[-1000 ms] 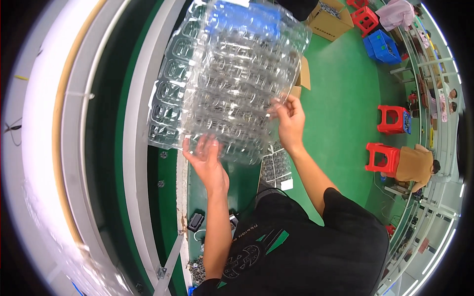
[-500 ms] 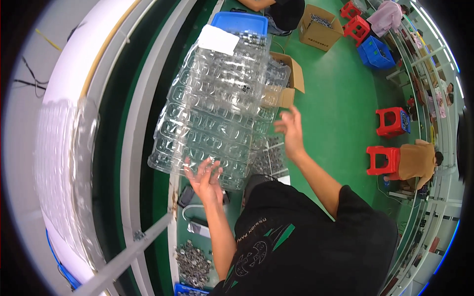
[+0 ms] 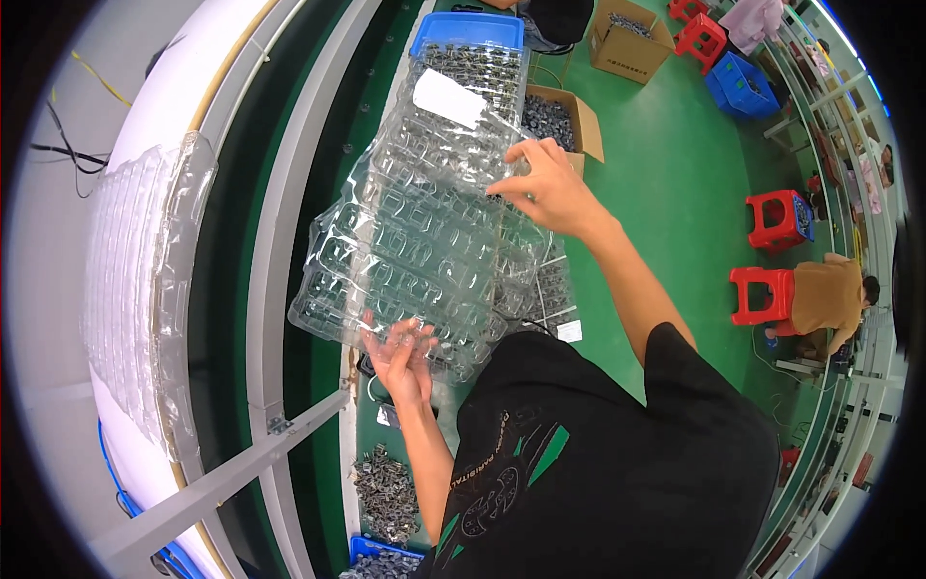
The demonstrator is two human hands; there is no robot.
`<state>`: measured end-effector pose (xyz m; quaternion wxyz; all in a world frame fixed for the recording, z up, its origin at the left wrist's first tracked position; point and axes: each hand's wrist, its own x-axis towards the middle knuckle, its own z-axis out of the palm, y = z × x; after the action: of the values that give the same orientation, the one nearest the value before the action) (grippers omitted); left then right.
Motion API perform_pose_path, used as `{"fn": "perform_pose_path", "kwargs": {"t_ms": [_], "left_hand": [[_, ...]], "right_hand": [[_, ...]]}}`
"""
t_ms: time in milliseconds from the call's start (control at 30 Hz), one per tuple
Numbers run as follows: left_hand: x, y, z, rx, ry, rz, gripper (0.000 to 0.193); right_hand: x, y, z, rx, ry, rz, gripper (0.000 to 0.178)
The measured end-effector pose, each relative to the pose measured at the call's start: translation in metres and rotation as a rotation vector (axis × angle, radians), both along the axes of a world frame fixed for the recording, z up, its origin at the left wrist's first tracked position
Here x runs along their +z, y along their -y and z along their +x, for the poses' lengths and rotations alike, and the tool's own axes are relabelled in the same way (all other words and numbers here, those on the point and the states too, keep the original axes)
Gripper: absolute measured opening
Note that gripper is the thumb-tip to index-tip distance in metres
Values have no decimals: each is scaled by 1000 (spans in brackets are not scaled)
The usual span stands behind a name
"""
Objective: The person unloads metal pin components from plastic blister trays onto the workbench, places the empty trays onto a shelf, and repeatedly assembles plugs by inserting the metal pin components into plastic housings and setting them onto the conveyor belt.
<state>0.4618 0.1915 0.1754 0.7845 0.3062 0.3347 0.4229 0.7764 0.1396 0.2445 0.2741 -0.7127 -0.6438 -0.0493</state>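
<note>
Several clear plastic blister trays overlap in front of me, tilted over the bench, with rows of moulded pockets. My left hand holds their near edge from beneath, its fingers visible through the plastic. At the right edge my right hand is curled, thumb and forefinger gripping the tray rim. A white paper sheet lies on the far part of the trays. Beyond it, a tray filled with small metal parts rests by a blue bin.
Left of the bench run grey rails and a stack of clear trays. Loose metal parts lie near me. Cardboard boxes and red stools stand on the green floor. A person in brown sits at the right.
My right hand has moved left from beside the trays onto their edge. The paper has slid right and nearer, and the far metal-filled tray shows more. My left hand stays at the near edge.
</note>
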Motion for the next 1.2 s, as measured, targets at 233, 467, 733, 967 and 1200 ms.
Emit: {"fn": "perform_pose_path", "kwargs": {"t_ms": [233,467,733,967,1200], "left_hand": [[6,-18,-18,-7,44,38,82],[2,-24,-21,-37,45,21,83],[-13,-20,-32,-12,29,66,81],[-28,26,-68,97,-99,16,79],[-57,108,-87,332,-20,-405,70]], "right_hand": [[3,-15,-3,138,10,-22,31],[-17,-26,-4,210,-80,-52,19],[-20,-3,9,167,-642,139,9],[-18,6,0,139,-1688,301,26],[21,-28,-196,757,-1390,-756,10]]}}
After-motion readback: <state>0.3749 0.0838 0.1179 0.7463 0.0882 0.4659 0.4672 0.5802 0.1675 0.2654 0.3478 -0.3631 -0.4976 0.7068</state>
